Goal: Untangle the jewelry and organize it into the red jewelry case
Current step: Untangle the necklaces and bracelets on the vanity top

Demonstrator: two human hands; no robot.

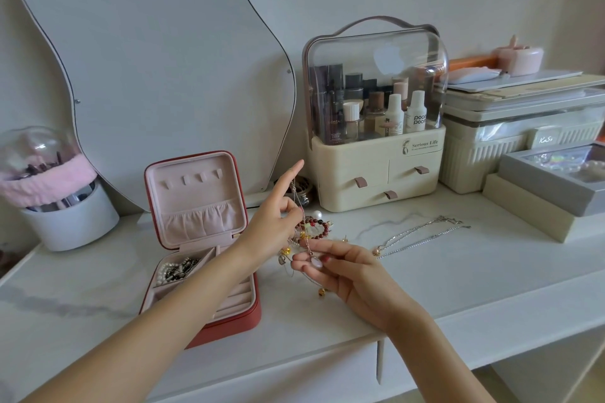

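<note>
Sitting open near the desk's [425,278] left front edge, the red jewelry case [209,314] waits while the left hand [275,226] pinches a thin chain [299,203] up and the right hand [340,263] holds its pink pendant [317,262], so a hard pull could tighten the knotted pile [311,232] on the white top by the wall.

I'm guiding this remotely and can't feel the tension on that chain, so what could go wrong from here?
1. The thin chain pulled up by the left hand runs down into the tangled pile with the dark red beaded bracelet; lifting further may tighten knots or drag the pile.
2. The pale pink oval pendant is only lightly pinched by the right hand and could slip.
3. Small gold charms beneath the right hand could get swept toward the front edge of the white tabletop.
</note>
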